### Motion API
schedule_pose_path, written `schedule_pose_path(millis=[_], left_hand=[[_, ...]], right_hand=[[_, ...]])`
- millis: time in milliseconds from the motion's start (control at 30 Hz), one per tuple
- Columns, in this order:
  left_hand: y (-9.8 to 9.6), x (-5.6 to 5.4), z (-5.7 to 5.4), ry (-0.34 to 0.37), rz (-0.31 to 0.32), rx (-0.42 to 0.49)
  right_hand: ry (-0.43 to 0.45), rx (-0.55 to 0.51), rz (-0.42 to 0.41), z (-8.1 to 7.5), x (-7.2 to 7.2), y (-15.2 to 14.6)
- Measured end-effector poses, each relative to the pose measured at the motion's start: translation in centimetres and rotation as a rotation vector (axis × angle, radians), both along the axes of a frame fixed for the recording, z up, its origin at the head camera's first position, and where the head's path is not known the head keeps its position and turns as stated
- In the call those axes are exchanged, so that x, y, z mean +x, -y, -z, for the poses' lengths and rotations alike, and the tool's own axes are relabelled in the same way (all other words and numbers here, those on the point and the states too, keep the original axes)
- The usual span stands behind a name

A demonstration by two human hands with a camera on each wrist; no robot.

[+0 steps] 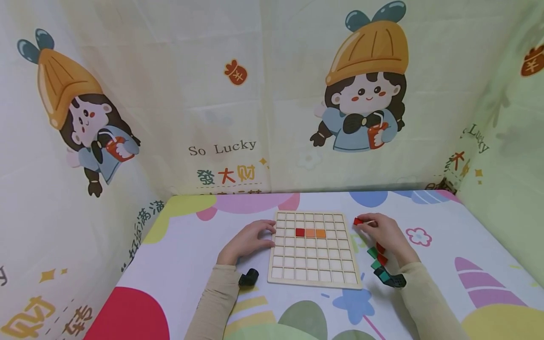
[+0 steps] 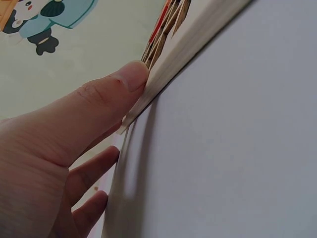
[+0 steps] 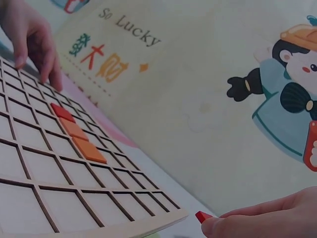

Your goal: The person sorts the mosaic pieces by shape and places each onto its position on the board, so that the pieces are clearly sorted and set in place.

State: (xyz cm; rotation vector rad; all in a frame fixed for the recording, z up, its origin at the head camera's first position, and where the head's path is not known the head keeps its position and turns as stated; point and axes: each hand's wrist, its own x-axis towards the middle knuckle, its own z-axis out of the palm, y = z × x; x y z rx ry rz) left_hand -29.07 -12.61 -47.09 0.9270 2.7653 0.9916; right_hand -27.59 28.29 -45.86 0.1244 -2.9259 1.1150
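A light wooden grid board [image 1: 314, 284] lies on the table. In one of its upper rows sit a red tile [image 1: 300, 232], a peach tile [image 1: 310, 233] and an orange tile [image 1: 320, 233], side by side. My left hand [image 1: 251, 241] rests against the board's left edge; in the left wrist view its thumb [image 2: 131, 75] touches the side, fingers loosely spread. Beyond the upper right edge, my right hand [image 1: 384, 232] pinches another red tile [image 1: 358, 221] between thumb and fingertips, apart from the board. The right wrist view shows only this tile's end [image 3: 202, 216].
Loose green tiles [image 1: 372, 252] and red tiles [image 1: 381, 259] lie below my right hand, with a teal tile [image 1: 384, 276] near the black wrist device [image 1: 396, 281]. Another black device [image 1: 248, 277] is at my left wrist. A printed cloth [image 1: 272, 94] hangs behind the table.
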Motion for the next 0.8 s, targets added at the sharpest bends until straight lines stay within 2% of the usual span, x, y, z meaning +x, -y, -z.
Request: schedule_pose_path(millis=[367, 800], left_hand=[[0.1, -0.1, 0.1, 0.007, -0.002, -0.001], [0.0, -0.2, 0.0, 0.012, 0.001, -0.003]], right_hand=[[-0.005, -0.056, -0.020, -1.2, 0.4, 1.5], [0.075, -0.116, -0.023, -1.2, 0.4, 2.0]])
